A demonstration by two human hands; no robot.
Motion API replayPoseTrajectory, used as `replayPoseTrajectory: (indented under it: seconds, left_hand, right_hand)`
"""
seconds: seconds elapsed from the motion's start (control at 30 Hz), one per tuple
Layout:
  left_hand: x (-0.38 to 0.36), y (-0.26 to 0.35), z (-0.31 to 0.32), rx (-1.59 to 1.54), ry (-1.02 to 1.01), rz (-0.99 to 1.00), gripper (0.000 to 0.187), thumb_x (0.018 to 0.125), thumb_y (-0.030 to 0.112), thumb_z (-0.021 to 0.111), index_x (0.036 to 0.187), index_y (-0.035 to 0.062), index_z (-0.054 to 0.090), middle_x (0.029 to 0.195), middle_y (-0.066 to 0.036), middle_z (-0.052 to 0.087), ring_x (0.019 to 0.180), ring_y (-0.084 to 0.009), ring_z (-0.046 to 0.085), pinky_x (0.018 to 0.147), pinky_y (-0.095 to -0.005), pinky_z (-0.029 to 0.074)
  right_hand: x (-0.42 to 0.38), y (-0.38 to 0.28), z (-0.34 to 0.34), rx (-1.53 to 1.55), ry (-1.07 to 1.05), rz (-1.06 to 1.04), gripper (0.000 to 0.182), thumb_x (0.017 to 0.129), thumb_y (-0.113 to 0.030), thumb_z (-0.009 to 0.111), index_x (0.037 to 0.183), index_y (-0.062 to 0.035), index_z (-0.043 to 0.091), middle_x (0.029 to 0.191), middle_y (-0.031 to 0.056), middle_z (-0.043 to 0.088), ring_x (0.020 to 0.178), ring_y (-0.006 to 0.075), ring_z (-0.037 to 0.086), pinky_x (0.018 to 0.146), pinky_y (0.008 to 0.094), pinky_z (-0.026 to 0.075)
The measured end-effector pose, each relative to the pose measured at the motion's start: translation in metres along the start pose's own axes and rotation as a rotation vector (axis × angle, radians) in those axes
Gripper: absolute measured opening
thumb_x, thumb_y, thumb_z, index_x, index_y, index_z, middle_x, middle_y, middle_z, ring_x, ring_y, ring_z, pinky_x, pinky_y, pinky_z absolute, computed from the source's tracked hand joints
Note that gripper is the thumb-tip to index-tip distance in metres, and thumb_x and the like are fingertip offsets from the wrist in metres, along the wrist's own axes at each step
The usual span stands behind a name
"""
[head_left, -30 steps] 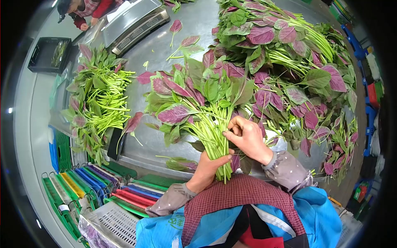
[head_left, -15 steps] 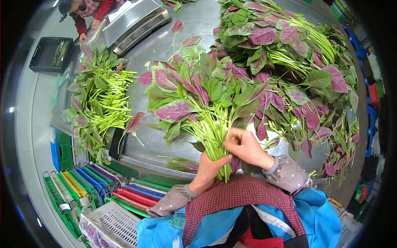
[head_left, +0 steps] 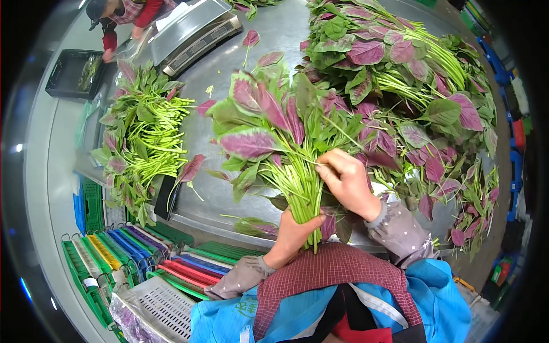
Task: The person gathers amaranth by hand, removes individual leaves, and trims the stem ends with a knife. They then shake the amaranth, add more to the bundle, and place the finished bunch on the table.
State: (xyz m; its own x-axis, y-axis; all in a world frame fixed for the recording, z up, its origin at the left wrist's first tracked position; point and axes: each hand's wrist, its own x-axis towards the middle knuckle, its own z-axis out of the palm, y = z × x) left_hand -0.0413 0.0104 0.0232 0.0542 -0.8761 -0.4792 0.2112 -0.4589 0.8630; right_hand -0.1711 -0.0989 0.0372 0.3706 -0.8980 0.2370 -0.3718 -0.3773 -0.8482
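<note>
My left hand [head_left: 290, 239] is wrapped round the lower stems of an upright bunch of leafy greens [head_left: 300, 186], whose purple and green leaves fan out above. At the upper right side of the stems is my right hand [head_left: 347, 182], thumb and fingers pinched together on a thin stem or leaf stalk. To the right lies a large heap of the same greens [head_left: 400, 68]. A smaller pile of greens [head_left: 151, 134] with its stems pointing right sits on the left part of the metal table [head_left: 211, 200].
A scale [head_left: 197, 40] stands at the upper left, near another person's hands [head_left: 137, 32] and red sleeves. Further left is a black crate [head_left: 74, 73]. Colourful stacked baskets [head_left: 120, 251] and a white perforated crate [head_left: 163, 303] are below left. Loose leaves lie about.
My right hand has moved up and slightly right along the bunch. The bunch's leaves have shifted a little. The other person's lower hand has moved left and down.
</note>
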Motion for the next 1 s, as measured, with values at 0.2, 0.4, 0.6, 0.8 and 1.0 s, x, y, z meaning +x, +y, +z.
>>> replayPoseTrajectory:
  seconds: [0.2,0.4,0.6,0.8,1.0]
  left_hand:
    - [0.003,0.0,-0.002,-0.059,0.0,-0.034,0.021,0.075,0.005,0.066,0.093,0.0001,0.057,0.086,-0.004,0.06,0.076,-0.01,0.055,0.067,-0.024,0.045]
    - [0.006,-0.001,0.001,0.034,0.017,0.008,0.023,0.074,0.006,0.066,0.094,0.0006,0.056,0.087,-0.004,0.06,0.077,-0.01,0.055,0.067,-0.0241,0.045]
    - [0.007,-0.005,-0.002,0.365,0.004,0.155,0.028,0.074,0.006,0.067,0.099,0.001,0.054,0.087,-0.003,0.06,0.078,-0.0097,0.055,0.067,-0.0244,0.045]
    - [0.009,0.004,-0.005,-0.068,0.008,-0.04,0.026,0.073,0.005,0.067,0.095,0.0006,0.054,0.084,-0.003,0.06,0.076,-0.0103,0.055,0.069,-0.025,0.045]
    - [0.012,-0.002,-0.005,0.382,0.074,0.223,0.031,0.07,0.011,0.069,0.095,0.0001,0.054,0.083,-0.008,0.061,0.073,-0.0201,0.058,0.067,-0.0307,0.046]
  right_hand:
    - [-0.001,0.007,-0.03,1.596,0.232,0.466,0.038,0.09,-0.042,0.041,0.087,-0.0063,0.053,0.076,-0.0017,0.049,0.048,0.0059,0.035,0.041,0.0197,0.028]
    - [-0.017,-0.008,0.006,-0.108,-0.052,-0.015,0.013,0.075,-0.006,0.061,0.087,-0.0034,0.057,0.067,-0.0038,0.049,0.054,0.0043,0.044,0.046,0.0202,0.033]
    - [-0.014,0.002,0.005,0.385,-0.418,0.439,0.007,0.075,-0.002,0.059,0.077,-0.0022,0.052,0.064,-0.0071,0.045,0.057,-0.0006,0.04,0.047,0.018,0.031]
    - [-0.014,-0.008,-0.057,0.77,-0.175,0.411,0.007,0.081,-0.012,0.056,0.084,-0.0067,0.052,0.065,-0.0033,0.051,0.049,0.002,0.043,0.041,0.0169,0.033]
    - [-0.018,-0.012,-0.049,0.945,0.166,0.356,0.028,0.084,-0.028,0.052,0.104,-0.0077,0.049,0.071,-0.0008,0.051,0.047,0.0035,0.043,0.04,0.0154,0.034]
